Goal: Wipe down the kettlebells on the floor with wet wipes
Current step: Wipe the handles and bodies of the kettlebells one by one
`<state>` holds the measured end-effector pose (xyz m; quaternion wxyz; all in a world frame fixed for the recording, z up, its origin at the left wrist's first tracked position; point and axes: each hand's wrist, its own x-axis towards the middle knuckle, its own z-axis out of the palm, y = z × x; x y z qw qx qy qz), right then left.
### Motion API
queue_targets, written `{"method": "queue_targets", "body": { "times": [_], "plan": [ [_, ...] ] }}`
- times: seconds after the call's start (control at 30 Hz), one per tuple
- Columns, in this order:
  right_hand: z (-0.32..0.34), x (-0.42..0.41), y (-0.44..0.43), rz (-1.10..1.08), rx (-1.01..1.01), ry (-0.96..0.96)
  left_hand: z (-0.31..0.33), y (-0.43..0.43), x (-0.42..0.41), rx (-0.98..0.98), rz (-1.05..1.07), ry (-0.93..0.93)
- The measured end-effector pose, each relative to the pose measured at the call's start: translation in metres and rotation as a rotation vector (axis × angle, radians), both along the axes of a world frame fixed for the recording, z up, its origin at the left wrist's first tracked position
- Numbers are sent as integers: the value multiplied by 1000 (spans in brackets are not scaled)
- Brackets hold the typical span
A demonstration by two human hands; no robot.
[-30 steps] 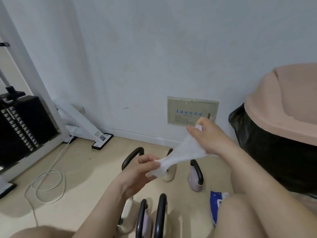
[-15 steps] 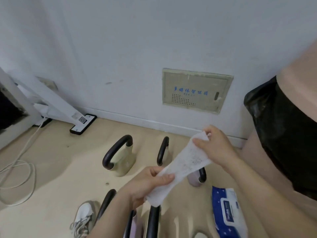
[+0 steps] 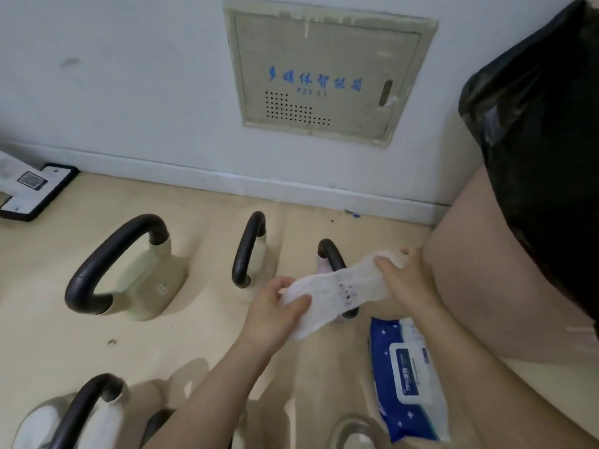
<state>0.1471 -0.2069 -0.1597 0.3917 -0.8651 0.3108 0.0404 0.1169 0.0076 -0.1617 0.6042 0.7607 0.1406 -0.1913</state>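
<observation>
- Wet wipe [image 3: 337, 294]: white w/ dark specks mid-sheet. We see it held in the air btwn both hands, pulled out slantwise, low end left, high end right, above the floor.
- Left hand [image 3: 274, 314]: grip closed on the wipe's lower-left end, thumb pinching the sheet vs. the fingers.
- Right hand [image 3: 406, 280]: grip closed on the upper-right end, fingers curled over the bunched edge.
- Small kettlebell [image 3: 327, 254]: right behind the wipe. Its black handle shows above & below the sheet; pale pinkish body mostly hidden. We can't tell if the wipe touches it.
- Middle kettlebell [image 3: 249, 251]: just left of the wipe, cream body, black handle seen edge-on, upright on the floor.
- Large kettlebell [image 3: 142, 283]: further left, apart from the middle one; cream, "8" on its side, black handle loop toward us.
- Near kettlebell [image 3: 81, 413]: bottom-left corner, black handle, pale body, partly cut off by the frame edge.
- Wipes pack [image 3: 405, 377]: blue w/ white stars & a white flap label, flat on the floor below the right hand, beside that forearm.
- Floor [image 3: 48, 335]: beige, w/ a small round metal bit [image 3: 112, 342] near the large kettlebell.
- Wall panel [image 3: 324, 76]: cream cover w/ blue lettering & vent holes, above the baseboard.
- Black bin bag [image 3: 544, 157]: far right, w/ a pinkish rounded surface under it.
- Machine foot [image 3: 32, 189]: white w/ black edging, far left by the wall.
</observation>
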Motion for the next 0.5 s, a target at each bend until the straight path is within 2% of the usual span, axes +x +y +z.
{"method": "queue_targets", "body": {
  "times": [0.1,0.2,0.27,0.3,0.4,0.5],
  "plan": [
    [-13,9,10,9,-77,4,-26,-7,13,234,-86,-18],
    [-32,7,33,183,66,33,-38,-20,10,384,-108,-149],
    [-46,12,49,295,141,74,-44,-30,3,308,-84,-160],
    [-52,16,53,279,167,61,-47,-34,1,236,-64,-130],
    [-57,25,62,90,400,57,-51,-41,-4,91,-16,-65],
    [-54,12,78,-12,649,104,-45,-37,-6,75,44,-54]
  ]
}}
